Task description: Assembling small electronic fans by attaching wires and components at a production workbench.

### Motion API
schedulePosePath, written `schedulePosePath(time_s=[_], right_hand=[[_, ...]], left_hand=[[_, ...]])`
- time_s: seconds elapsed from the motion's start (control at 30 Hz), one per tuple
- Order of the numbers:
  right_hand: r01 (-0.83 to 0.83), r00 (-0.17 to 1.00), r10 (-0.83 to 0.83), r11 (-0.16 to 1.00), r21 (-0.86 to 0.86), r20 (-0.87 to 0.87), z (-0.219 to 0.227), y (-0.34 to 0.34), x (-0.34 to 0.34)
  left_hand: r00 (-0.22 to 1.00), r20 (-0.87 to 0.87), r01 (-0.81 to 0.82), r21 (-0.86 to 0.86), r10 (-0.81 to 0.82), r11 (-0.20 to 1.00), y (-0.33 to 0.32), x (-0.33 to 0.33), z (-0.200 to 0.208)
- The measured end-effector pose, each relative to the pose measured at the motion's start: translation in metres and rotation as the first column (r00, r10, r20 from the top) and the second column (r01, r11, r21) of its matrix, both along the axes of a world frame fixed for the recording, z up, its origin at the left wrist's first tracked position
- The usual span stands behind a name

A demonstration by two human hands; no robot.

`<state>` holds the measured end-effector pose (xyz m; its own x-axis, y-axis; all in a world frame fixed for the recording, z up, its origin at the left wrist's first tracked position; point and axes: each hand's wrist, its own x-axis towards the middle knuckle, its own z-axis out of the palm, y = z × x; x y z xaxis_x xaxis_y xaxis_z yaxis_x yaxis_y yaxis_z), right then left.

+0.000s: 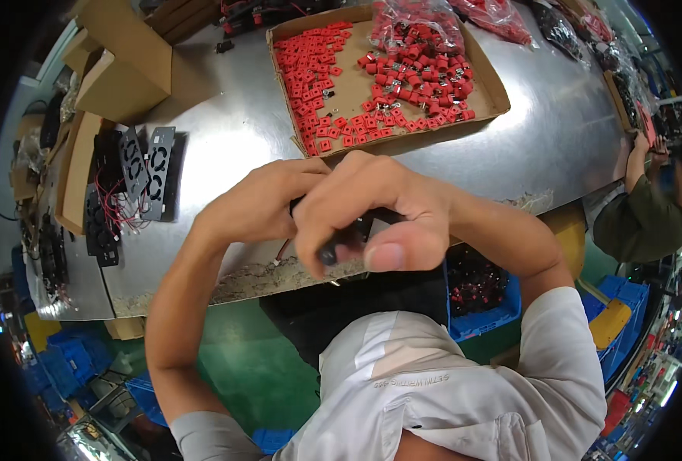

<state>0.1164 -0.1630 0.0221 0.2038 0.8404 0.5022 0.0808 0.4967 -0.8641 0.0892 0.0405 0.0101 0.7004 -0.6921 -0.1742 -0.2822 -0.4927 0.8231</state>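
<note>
- Between the left hand (258, 201) and the right hand (391, 192), near the front edge of the metal desk (541, 142), is a black object (328, 253), mostly hidden by fingers; its full shape cannot be told.
- On the right, that hand is curled about the object, the thumb pointing toward the camera and the bent forefinger opposite.
- On the left, the other hand reaches in against it, fingertips out of sight behind the right; whether they pinch anything cannot be told.
- Just below the left hand, a thin red wire (283, 250) lies near the desk's edge.
- Beyond both hands sits a shallow cardboard tray (349, 73), with flat red squares (306, 77) on its left side, round red caps (425, 77) on its right, and a clear plastic bag (414, 27) over the far caps.
- Left of the left hand lie dark fan panels (157, 169) with red wires; farther off stands an open cardboard box (130, 81).
- Below the right forearm, a blue crate (483, 326) holds dark and red parts.
- Well to the right, a co-worker in a dark sleeve (640, 223) reaches toward the desk.
</note>
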Motion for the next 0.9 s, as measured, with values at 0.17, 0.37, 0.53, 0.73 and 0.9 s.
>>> schedulePosePath(time_s=[0.17, 0.37, 0.53, 0.73, 0.9], right_hand=[[0.273, 0.950, -0.261, 0.960, 0.053, -0.174, 0.006, -0.028, -0.006], [0.432, 0.845, -0.241, 0.834, 0.344, -0.477, -0.007, -0.075, -0.035], [0.667, 0.633, -0.367, 0.706, 0.239, -0.681, -0.021, -0.088, -0.059], [0.832, 0.287, -0.474, 0.554, -0.028, -0.832, -0.023, -0.067, -0.057], [0.693, 0.539, -0.419, 0.714, 0.102, -0.730, -0.017, -0.065, -0.048]], left_hand=[[0.963, 0.234, -0.114, -0.091, 0.133, 0.989, -0.004, -0.023, -0.020], [0.908, 0.344, -0.284, 0.086, 0.239, 0.955, -0.021, -0.054, -0.013], [0.826, 0.479, -0.391, 0.108, 0.297, 0.914, -0.031, -0.073, -0.015], [0.781, 0.481, -0.488, 0.069, 0.399, 0.870, -0.039, -0.086, -0.023], [0.767, 0.493, -0.503, 0.063, 0.411, 0.862, -0.040, -0.089, -0.025]])
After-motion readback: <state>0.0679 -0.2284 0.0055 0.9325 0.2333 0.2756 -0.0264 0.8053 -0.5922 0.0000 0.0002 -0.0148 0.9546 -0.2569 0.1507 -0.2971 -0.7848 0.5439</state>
